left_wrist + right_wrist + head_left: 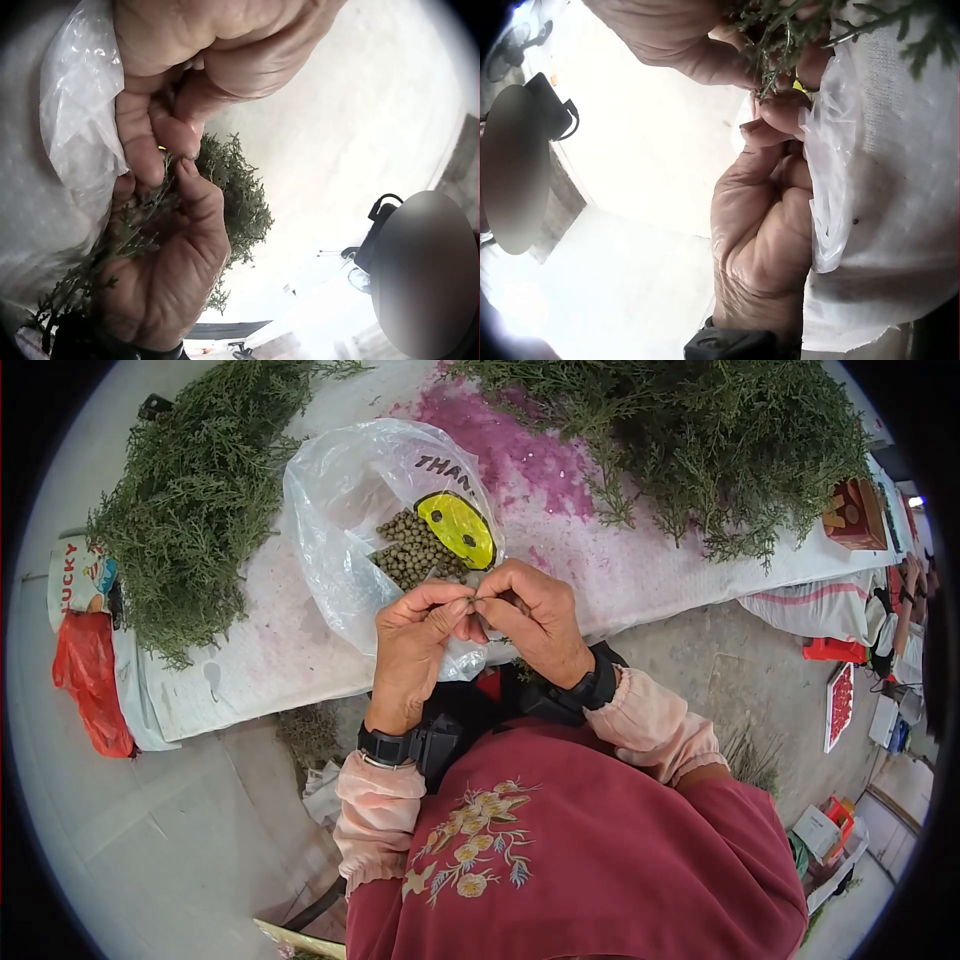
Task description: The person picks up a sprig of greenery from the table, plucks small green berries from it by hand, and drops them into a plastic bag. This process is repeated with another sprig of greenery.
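My left hand (415, 645) and right hand (540, 618) meet fingertip to fingertip at the front edge of the table. A thin green cypress sprig (139, 225) trails along the right palm in the left wrist view, and the right fingers pinch it. Left thumb and forefinger pinch at the sprig's end; the exact spot is hidden between the fingertips. Just beyond the hands sits an open clear plastic bag (325, 510) with a yellow smiley print. Inside it lie many small round greenish-brown cones (410, 548).
Large heaps of cypress branches lie on the white-covered table (270, 690), one heap (200, 490) at left and another (700, 440) at back right. A red bag (92, 685) hangs at the left end. A small box (856, 515) stands by the right end.
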{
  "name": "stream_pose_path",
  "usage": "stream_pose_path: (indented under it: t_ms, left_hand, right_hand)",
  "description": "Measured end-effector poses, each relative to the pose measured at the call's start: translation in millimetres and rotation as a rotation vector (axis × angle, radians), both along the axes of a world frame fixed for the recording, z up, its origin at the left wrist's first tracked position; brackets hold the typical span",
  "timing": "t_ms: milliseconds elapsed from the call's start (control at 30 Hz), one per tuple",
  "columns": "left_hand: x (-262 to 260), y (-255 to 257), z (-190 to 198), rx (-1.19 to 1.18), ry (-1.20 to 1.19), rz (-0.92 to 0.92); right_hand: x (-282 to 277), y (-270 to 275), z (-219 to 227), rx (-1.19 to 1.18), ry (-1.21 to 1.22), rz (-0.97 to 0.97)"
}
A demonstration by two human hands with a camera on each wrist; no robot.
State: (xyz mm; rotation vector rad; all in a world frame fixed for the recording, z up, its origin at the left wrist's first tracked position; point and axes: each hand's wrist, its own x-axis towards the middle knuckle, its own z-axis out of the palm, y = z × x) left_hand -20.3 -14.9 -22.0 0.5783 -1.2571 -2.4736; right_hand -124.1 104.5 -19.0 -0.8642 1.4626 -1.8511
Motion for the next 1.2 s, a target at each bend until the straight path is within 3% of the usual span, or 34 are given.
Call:
stream_pose_path:
  t_ms: [667,1200]
  left_hand:
    - [-1.0,3.5,4.7,0.05,-0.026,0.086]
    - [-0.1,-0.3,0.7,0.06,0.018,0.002]
  right_hand:
    - [1.7,-0.6,2.0,-0.009,-0.026,-0.014]
    - [0.2,1.5,-0.3,-0.019,-0.053,0.025]
